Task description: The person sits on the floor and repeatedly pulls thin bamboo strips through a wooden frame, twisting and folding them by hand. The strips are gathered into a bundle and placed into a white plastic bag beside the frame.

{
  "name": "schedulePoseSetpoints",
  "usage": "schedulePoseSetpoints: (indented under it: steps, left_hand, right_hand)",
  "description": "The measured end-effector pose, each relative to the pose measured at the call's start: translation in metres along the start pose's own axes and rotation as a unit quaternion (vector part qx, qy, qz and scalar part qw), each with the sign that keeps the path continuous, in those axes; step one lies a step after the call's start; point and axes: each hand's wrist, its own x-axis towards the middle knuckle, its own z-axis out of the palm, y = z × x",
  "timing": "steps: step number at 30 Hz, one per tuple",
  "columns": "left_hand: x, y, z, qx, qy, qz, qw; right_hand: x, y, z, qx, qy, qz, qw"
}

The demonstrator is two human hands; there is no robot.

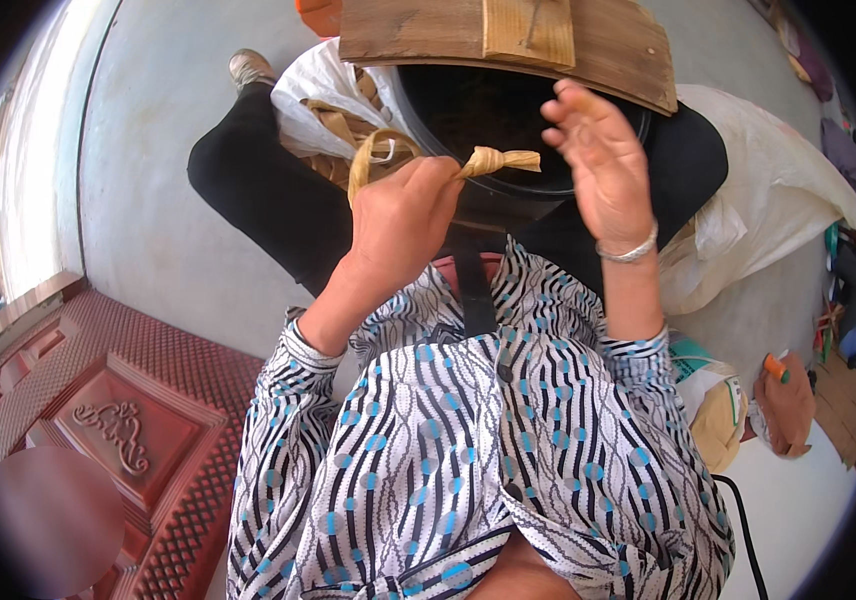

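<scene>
Knotted tan strip [486,160], flat, looped, clamped in left fingers [435,178]; right fingers [586,108] apart.

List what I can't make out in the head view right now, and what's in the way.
All in the head view:
Left hand: fingertips mostly hidden by the back of the hand.
Yellowish strip: its gripped part hidden inside that hand.
Black tub: contents lost in shadow, far rim covered by the wooden board.
Orange object: cut off, like the board, by the top edge.
Red patterned panel: partly hidden by a blurred round patch.
</scene>
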Motion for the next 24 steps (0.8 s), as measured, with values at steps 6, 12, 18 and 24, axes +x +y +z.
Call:
schedulePoseSetpoints:
  steps: [6,12,18,24]
  left_hand:
    - [0.022,0.011,0.004,0.078,0.009,0.157,0.984]
    - [0.029,0.02,-0.012,-0.127,-0.194,-0.046,0.972]
    - [0.074,0.016,-0.02,-0.213,-0.174,-0.054,0.96]
    - [0.146,-0.016,-0.007,-0.212,-0.109,-0.049,0.97]
  right_hand:
    - [0.004,-0.034,0.03,-0.546,-0.258,-0.165,0.78]
    - [0.008,-0.057,0.013,-0.59,-0.355,-0.13,0.713]
    - [0.029,-0.061,0.001,-0.369,-0.208,0.062,0.904]
    - [0.087,-0.044,-0.016,-0.326,-0.052,-0.013,0.944]
